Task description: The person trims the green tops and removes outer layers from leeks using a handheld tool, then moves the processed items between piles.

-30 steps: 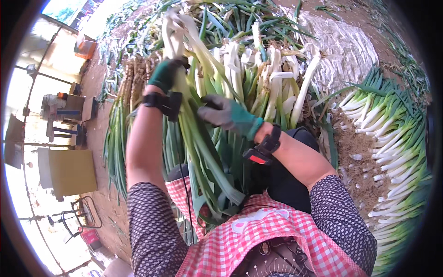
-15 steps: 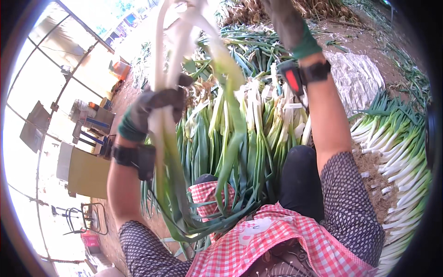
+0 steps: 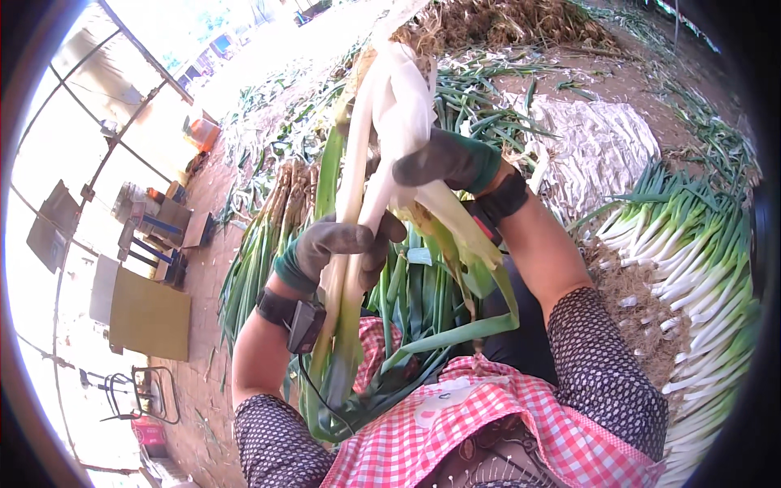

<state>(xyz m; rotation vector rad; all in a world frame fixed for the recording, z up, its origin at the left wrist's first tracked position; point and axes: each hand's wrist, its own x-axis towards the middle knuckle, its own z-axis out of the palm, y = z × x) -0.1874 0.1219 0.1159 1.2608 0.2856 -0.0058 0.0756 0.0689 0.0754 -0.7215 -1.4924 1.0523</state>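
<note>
In front of my chest, my left hand point(image 3: 338, 248), in a dark glove with a green cuff, is closed around the pale lower stalks of a few large green onions point(image 3: 403, 85). Their white ends point up and away, and their long green leaves droop over my lap. My right hand point(image 3: 443, 163), gloved the same way, is closed on the white part higher up. A loosened yellow-green outer leaf point(image 3: 468, 228) hangs down from beneath that hand. Behind and below my hands lies a pile of unpeeled green onions point(image 3: 260, 244) with brownish ends, partly hidden by my arms.
On the right, clean green onions point(image 3: 691, 268) lie in a long row with white ends toward me. Beyond are a crumpled whitish sheet point(image 3: 602, 146) and a heap of dry brown roots point(image 3: 504, 28). At left stand a yellowish board point(image 3: 150, 313) and a metal-framed chair point(image 3: 150, 394).
My right hand has come down and closer, onto the white stalks. My left hand has shifted right and lower with the green onions, and the view has turned slightly.
</note>
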